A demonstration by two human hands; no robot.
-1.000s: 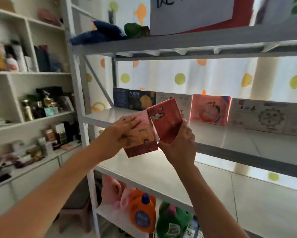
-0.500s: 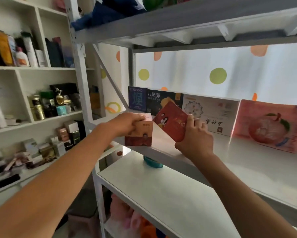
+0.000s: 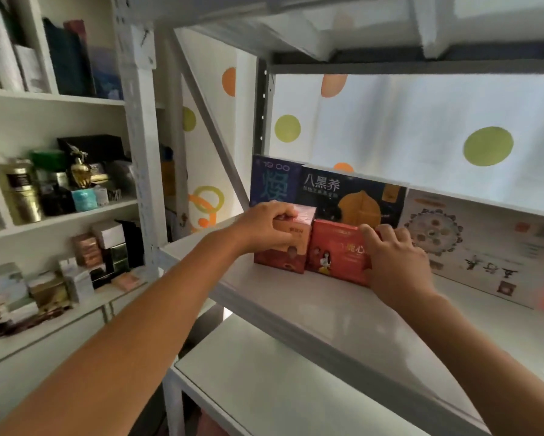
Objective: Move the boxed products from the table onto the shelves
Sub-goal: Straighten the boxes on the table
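Two boxes stood side by side, touching, on the shelf (image 3: 296, 297). Left hand (image 3: 264, 229) gripped the pink-orange box (image 3: 288, 250) from its top; right hand (image 3: 393, 262) clamped the red box (image 3: 336, 254) at its right end. Dark boxes (image 3: 336, 193) stood upright just behind.

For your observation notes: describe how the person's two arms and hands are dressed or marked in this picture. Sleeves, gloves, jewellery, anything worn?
Both forearms are bare up to the frame edge, with no sleeves showing. The left hand and right hand wear no gloves. No watch, bracelet or ring is visible on either wrist or on the fingers in view.
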